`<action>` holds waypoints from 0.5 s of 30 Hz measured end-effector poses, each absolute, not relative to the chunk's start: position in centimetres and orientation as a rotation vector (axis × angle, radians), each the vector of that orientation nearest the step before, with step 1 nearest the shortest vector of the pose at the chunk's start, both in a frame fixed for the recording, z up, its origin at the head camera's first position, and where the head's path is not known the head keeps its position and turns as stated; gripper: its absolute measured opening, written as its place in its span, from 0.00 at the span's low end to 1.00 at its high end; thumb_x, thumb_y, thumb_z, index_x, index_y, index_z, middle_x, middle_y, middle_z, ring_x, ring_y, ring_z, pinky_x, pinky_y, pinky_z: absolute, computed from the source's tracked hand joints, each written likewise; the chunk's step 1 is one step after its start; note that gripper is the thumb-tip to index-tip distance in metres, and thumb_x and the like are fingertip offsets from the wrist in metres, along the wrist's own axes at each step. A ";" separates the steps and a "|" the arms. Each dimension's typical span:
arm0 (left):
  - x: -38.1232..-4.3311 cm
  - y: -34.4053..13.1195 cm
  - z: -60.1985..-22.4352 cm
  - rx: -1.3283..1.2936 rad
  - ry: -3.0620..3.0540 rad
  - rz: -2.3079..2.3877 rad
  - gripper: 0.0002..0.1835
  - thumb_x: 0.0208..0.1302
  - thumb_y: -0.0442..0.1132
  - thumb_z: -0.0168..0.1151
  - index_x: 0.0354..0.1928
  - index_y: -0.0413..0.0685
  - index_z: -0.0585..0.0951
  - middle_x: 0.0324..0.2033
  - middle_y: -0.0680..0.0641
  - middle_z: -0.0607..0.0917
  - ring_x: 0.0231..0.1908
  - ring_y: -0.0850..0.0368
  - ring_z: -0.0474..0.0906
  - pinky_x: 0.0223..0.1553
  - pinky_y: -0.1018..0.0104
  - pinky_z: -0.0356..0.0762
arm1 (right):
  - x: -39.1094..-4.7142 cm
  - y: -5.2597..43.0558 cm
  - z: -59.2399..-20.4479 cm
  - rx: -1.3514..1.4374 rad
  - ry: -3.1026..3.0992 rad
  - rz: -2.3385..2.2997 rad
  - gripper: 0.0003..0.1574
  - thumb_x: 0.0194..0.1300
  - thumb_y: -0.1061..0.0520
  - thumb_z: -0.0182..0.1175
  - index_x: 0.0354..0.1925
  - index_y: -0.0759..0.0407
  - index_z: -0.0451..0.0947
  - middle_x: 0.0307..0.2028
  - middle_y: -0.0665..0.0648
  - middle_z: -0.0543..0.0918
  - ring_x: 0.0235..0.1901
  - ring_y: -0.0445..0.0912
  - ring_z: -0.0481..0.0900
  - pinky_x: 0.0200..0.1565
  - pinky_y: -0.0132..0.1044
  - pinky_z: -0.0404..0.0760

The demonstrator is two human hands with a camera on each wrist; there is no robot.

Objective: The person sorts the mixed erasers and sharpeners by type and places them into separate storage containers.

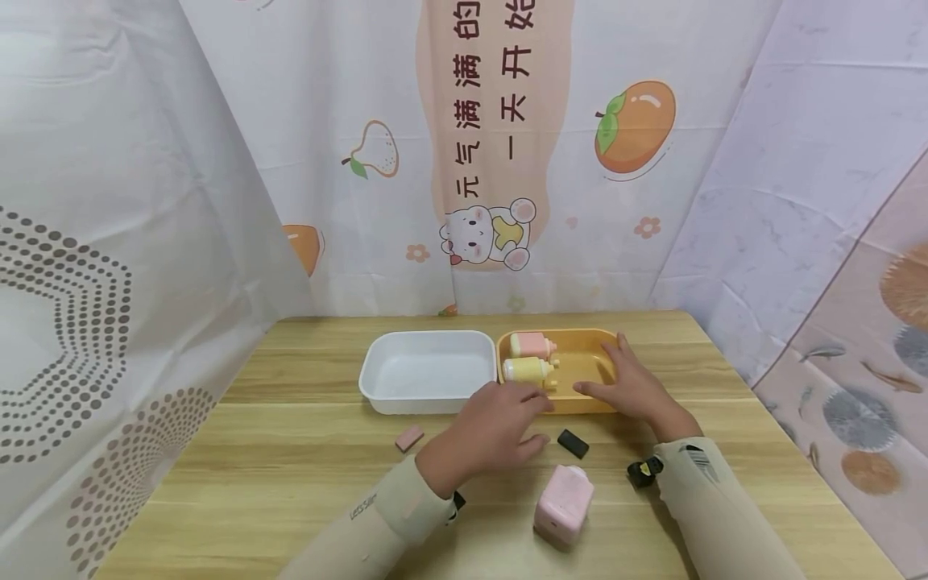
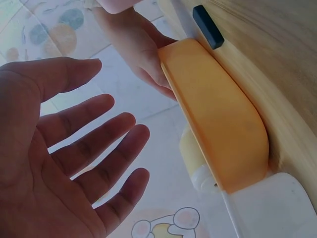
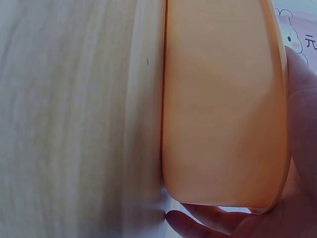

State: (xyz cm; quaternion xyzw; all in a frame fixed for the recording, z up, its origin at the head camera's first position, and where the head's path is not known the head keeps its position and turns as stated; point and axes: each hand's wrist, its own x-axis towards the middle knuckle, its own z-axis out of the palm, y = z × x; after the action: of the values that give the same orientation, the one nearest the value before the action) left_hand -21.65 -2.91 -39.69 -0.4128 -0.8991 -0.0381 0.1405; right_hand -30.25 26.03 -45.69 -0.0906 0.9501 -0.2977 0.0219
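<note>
Gripping the orange tray (image 1: 586, 368) by its end, right hand (image 1: 632, 388) should brace lightly; left hand (image 1: 493, 429), empty, fingers loose, should avoid knocking bottles (image 1: 524, 370) just beyond.

Open room above white tray (image 1: 428, 372), bottles (image 1: 526, 370) obstructing left side of orange tray (image 1: 580, 369)

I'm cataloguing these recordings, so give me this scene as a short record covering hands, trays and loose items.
Left hand: open, holding nothing
Right hand: grips the right end of the orange rectangular tray
In orange tray: pink bottle-shaped item, yellow bottle-shaped item
Left of it: white rectangular tray
Loose on wood-grain table: small pink rectangular block, small black rectangular block, larger pink box-shaped object
</note>
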 end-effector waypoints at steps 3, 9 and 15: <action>-21.2 -3.0 -39.6 -1.204 -2.602 -0.108 0.20 0.69 0.55 0.65 0.59 0.59 0.84 0.54 0.57 0.85 0.51 0.61 0.82 0.48 0.61 0.81 | -30.2 26.0 -45.8 -0.279 2.942 -0.921 0.77 0.58 0.20 0.65 0.82 0.65 0.45 0.81 0.71 0.30 0.77 0.76 0.46 0.70 0.74 0.56; -20.5 -3.2 -39.5 -1.242 -2.573 -0.115 0.21 0.68 0.56 0.67 0.59 0.59 0.84 0.55 0.56 0.86 0.52 0.61 0.82 0.48 0.61 0.82 | -30.1 26.0 -45.8 -0.293 2.938 -0.922 0.76 0.59 0.21 0.65 0.82 0.66 0.45 0.81 0.72 0.30 0.77 0.77 0.45 0.70 0.74 0.56; -20.4 -3.6 -39.8 -1.365 -2.504 -0.161 0.20 0.71 0.58 0.64 0.58 0.60 0.84 0.54 0.59 0.85 0.49 0.64 0.83 0.47 0.67 0.81 | -30.3 26.1 -45.7 -0.296 2.939 -0.922 0.77 0.59 0.21 0.65 0.82 0.64 0.44 0.81 0.71 0.28 0.77 0.77 0.45 0.70 0.75 0.55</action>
State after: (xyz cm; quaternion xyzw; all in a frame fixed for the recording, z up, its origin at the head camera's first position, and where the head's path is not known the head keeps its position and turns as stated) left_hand -20.40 -3.57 -39.81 -0.4730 -0.8677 -0.0559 0.1421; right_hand -30.27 26.13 -45.73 -0.0956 0.9495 -0.2979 0.0233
